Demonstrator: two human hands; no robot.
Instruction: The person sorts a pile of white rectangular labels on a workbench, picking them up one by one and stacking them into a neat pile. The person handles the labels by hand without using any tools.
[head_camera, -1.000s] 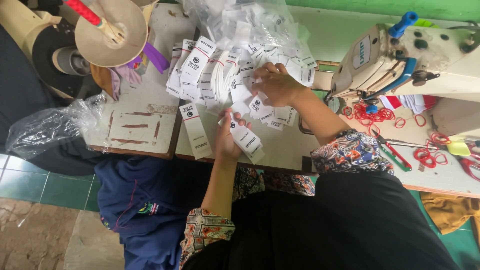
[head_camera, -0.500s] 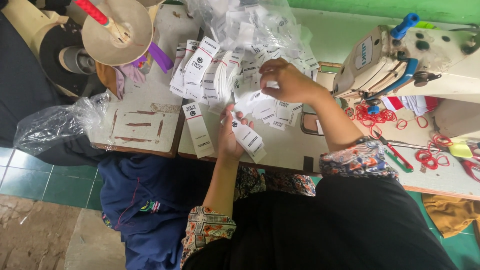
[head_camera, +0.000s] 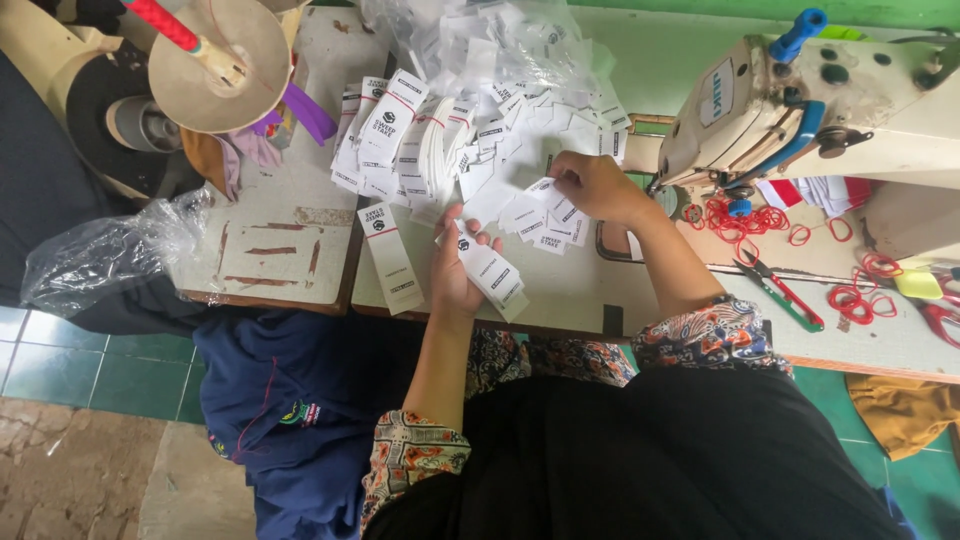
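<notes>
The left hand (head_camera: 455, 275) reaches up from the bottom of the view with the arm nearly straight. Its fingers (head_camera: 462, 232) are curled around a small stack of white labels (head_camera: 492, 273), and the stack sticks out to the right, just over the desk (head_camera: 580, 300). The thumb side is hidden, so how tightly it squeezes cannot be told.

The right hand (head_camera: 592, 185) comes in from the right with the elbow bent. Its fingers (head_camera: 562, 172) are bent down and close together, pinching a white label at the edge of the loose label pile (head_camera: 500, 160). The pile lies in the middle of the desk, between the two hands and above them, and some of it spills out of a clear plastic bag (head_camera: 500, 40).

One long white label (head_camera: 390, 258) lies alone on the desk, just beside the left hand. A cream sewing machine (head_camera: 820, 100) stands to the right of the right hand. Red rubber bands (head_camera: 740, 215) lie near its base, and scissors with red handles (head_camera: 785, 295) lie close to the right arm. A big thread cone (head_camera: 215, 65) stands at the top left. Another crumpled clear bag (head_camera: 110, 255) hangs at the left edge of the desk.
</notes>
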